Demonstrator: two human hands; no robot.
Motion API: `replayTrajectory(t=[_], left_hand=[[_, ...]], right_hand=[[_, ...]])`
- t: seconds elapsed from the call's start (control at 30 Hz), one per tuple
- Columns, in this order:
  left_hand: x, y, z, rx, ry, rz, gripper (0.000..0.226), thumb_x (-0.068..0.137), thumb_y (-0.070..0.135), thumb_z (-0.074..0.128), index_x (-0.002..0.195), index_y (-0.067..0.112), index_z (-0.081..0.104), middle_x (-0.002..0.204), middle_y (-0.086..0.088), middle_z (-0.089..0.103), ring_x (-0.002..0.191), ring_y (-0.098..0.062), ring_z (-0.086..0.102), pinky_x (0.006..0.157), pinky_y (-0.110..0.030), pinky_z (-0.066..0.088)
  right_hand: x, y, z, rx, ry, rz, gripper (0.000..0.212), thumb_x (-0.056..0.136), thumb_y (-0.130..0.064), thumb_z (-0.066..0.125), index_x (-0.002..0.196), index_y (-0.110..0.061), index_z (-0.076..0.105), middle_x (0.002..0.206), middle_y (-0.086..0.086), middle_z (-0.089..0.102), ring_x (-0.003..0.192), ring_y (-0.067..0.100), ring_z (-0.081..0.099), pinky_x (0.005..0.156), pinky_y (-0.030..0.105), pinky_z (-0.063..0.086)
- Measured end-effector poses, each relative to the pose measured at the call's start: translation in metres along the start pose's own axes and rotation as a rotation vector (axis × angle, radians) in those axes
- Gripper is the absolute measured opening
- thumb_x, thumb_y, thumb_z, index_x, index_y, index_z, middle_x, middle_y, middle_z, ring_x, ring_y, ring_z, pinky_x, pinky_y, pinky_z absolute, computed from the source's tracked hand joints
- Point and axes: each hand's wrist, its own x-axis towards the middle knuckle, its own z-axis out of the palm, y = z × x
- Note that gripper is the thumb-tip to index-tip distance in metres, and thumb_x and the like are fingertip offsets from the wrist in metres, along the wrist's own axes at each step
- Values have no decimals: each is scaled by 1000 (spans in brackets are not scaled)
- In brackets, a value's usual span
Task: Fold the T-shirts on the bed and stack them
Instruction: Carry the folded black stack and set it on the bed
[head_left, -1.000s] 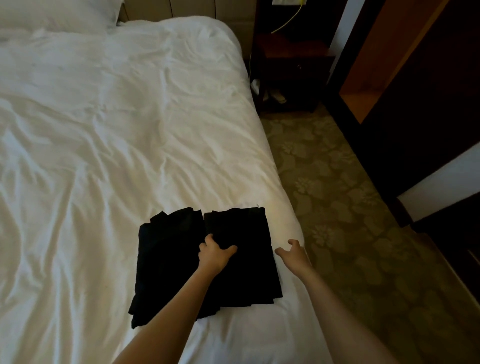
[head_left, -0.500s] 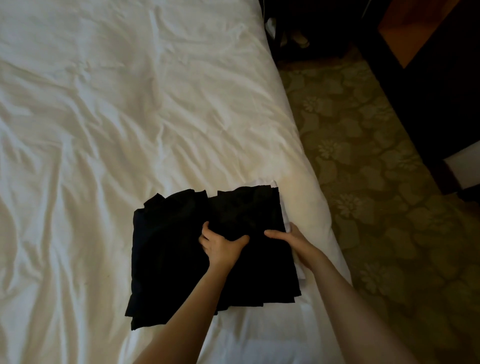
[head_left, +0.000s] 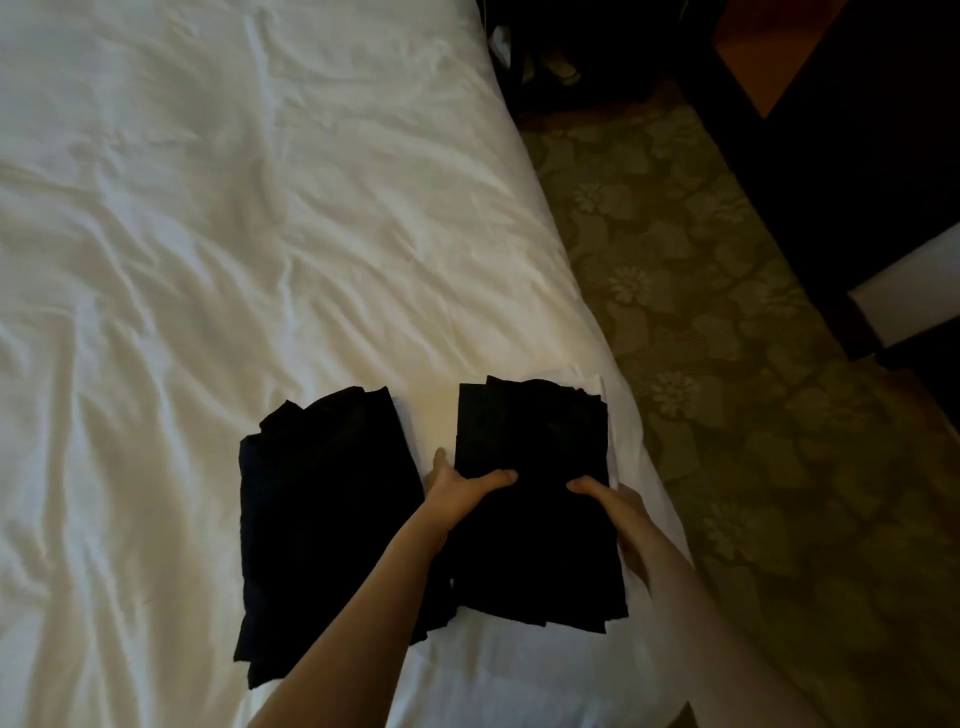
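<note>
Black folded T-shirt (head_left: 535, 441) was what I saw my left hand (head_left: 457, 488) and right hand (head_left: 618, 514) pinching by opposite edges, thumbs on top, fingers curled under, on the bed (head_left: 260, 208).

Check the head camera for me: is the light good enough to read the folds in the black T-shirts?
Head view: dim, warm light, no glare. Head view: left black T-shirt pile and held black T-shirt pile read as near-solid silhouettes, folds barely visible. Head view: white sheet creases are clear; left hand and right hand look sharp, little blur.
</note>
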Motion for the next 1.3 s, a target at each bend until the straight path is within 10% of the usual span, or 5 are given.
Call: replayTrajectory(t=[0.17,0.43,0.63,1.03,1.3], left_hand=[[13,-11,-7,-120,-223,-194,59,77,43,71,119,5,53,107,-14,63,95,-27,62,88,-34,48],[4,-10,12,-240,-262,-143,18,93,25,51,94,8,51,87,-12,58,78,-24,56,66,-29,43],[-24,15,9,-226,-321,-48,26,89,30,56,106,10,52,100,-14,60,90,-26,58,77,-33,45],[-78,70,63,-177,-423,89,55,76,40,61,120,8,53,105,-18,63,93,-32,62,81,-38,50],[-101,99,172,-225,-355,119,61,80,43,61,126,6,48,115,-21,60,96,-33,61,83,-36,49]], right_hand=[[7,6,-7,93,-75,-4,63,79,-21,72,136,-9,47,116,12,64,101,25,63,74,28,49],[-7,7,-9,91,-31,-83,62,77,-29,73,132,-17,47,120,9,61,102,25,64,79,33,52],[-48,-16,-18,138,-11,-96,46,85,-23,66,125,-19,44,107,6,60,92,21,61,67,29,47],[-81,-74,-93,113,-67,-109,105,52,-38,87,141,-11,37,130,13,54,110,28,61,77,36,50],[-92,-116,-197,20,-45,-163,68,77,-32,74,135,-9,47,115,11,64,96,24,66,64,29,49]])
